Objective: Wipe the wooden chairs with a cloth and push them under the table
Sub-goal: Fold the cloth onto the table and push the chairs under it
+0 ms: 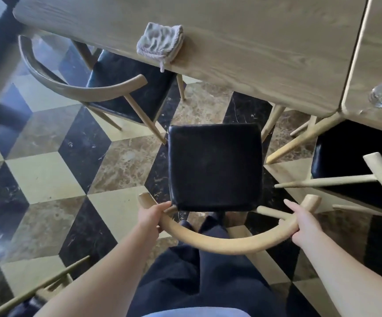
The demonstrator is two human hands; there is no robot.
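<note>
Pushing step: left hand (150, 217) and right hand (301, 226) both wrapped around chair backrest (219, 244), cloth (160, 43) parked on table (265, 42); next, straight shove forward.

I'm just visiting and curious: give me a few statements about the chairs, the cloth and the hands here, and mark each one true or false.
1. Both hands grip the curved back of the middle chair. True: the left hand and right hand hold its two ends.
2. The cloth is in the right hand. False: it lies folded at the edge of the table.
3. The middle chair is already under the table. False: its black seat stands clear of the table, out on the floor.
4. The chair seats are black. True.
5. The floor is plain white. False: it is patterned in black, cream and brown.
</note>
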